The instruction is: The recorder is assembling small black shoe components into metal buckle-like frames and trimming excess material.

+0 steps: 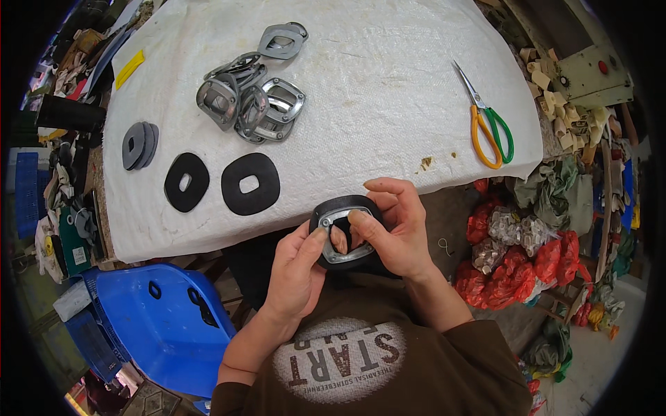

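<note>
In front of my chest, both hands hold a rounded-square metal frame (341, 258) with a black pad (336, 203) around its outer edge. My left hand (297, 267) grips the left side, thumb on the metal. My right hand (402, 232) holds the right side, its thumb across the frame's upper right and its index finger raised. Fingertips show through the central opening. Two flat black pads, one on the left (198, 188) and one nearer my hands (268, 191), lie on the white-covered table (361, 104). Several metal frames (243, 87) are heaped farther back.
Grey pads (132, 154) are stacked at the table's left, near a yellow strip (130, 69). Scissors (476, 135) with orange and green handles lie on the right. A blue tub (139, 288) holding black rings stands lower left; red plastic bags (510, 281) sit lower right.
</note>
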Available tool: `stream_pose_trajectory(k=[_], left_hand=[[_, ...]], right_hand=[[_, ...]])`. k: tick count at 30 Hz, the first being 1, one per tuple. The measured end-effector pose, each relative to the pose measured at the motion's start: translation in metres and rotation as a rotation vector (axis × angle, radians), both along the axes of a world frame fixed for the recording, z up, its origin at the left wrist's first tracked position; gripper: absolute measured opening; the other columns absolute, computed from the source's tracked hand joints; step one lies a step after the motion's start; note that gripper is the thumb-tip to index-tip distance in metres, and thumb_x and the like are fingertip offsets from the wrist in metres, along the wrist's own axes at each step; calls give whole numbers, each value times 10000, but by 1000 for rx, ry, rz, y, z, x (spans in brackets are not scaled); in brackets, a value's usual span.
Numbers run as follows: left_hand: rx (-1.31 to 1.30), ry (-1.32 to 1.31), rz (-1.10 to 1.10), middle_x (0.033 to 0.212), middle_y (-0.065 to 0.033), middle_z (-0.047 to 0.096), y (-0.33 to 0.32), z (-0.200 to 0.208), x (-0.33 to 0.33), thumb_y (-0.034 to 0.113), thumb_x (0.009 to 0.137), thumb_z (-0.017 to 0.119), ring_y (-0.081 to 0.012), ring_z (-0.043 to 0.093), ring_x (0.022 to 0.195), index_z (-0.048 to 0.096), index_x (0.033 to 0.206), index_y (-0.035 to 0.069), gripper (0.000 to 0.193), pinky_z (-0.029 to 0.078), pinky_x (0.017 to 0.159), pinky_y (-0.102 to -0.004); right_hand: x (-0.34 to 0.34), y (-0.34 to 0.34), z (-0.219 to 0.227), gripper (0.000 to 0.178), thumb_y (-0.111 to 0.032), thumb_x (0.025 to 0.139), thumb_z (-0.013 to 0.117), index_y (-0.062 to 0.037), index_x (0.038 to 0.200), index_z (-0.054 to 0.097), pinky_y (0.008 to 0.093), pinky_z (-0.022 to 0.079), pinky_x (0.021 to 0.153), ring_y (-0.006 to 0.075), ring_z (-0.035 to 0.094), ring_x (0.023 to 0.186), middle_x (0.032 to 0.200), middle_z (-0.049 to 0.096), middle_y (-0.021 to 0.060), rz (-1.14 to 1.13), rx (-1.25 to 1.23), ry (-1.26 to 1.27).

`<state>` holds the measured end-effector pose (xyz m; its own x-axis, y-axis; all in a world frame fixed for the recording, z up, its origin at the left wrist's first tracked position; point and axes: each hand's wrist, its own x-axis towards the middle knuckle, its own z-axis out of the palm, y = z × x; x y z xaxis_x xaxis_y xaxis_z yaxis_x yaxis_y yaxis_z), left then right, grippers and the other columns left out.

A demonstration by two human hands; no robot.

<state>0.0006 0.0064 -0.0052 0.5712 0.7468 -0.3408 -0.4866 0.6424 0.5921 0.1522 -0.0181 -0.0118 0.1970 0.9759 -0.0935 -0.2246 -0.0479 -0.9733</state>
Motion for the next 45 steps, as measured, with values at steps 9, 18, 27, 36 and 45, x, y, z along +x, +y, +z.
stream_pose_trajectory(k=[9, 18, 27, 36, 45], left_hand=[[-96, -34, 29, 978, -98, 578, -2, -2, 1, 280, 946, 341, -159, 544, 926, 502, 1075, -47, 387, 408, 874, -297], [185, 450, 47, 839, -34, 606, -1, 7, 0, 45, 848, 522, -48, 534, 759, 593, 961, -62, 171, 423, 691, -187], [300, 499, 171, 750, -23, 589, 12, 7, -12, 30, 834, 521, -37, 511, 648, 604, 905, -71, 148, 414, 581, -178], [322, 554, 242, 689, 11, 546, 15, 3, -18, 46, 821, 537, -12, 436, 604, 599, 840, -58, 123, 344, 522, -167], [430, 645, 143, 813, -77, 627, 19, 3, -32, 10, 812, 504, -77, 561, 702, 607, 925, -74, 174, 457, 640, -206]], right_hand=[[2, 7, 3, 392, -37, 800, 602, -9, 1129, 391, 209, 442, 553, 87, 548, 640, 761, 582, 77, 7, -46, 57], [4, 6, 1, 360, -65, 818, 584, -7, 1126, 408, 211, 445, 568, 87, 547, 650, 773, 584, 77, -19, -99, 37], [111, 17, 4, 241, -87, 819, 536, 4, 1043, 527, 301, 427, 772, 191, 535, 857, 915, 570, 104, -471, 171, -1171], [185, 23, -1, 374, -17, 735, 530, -13, 1107, 487, 412, 396, 775, 351, 491, 865, 877, 510, 183, -265, -291, -1743], [116, -1, 35, 717, -185, 589, 743, -62, 1227, 440, 314, 428, 624, 196, 507, 709, 814, 474, 65, -205, 67, -1112]])
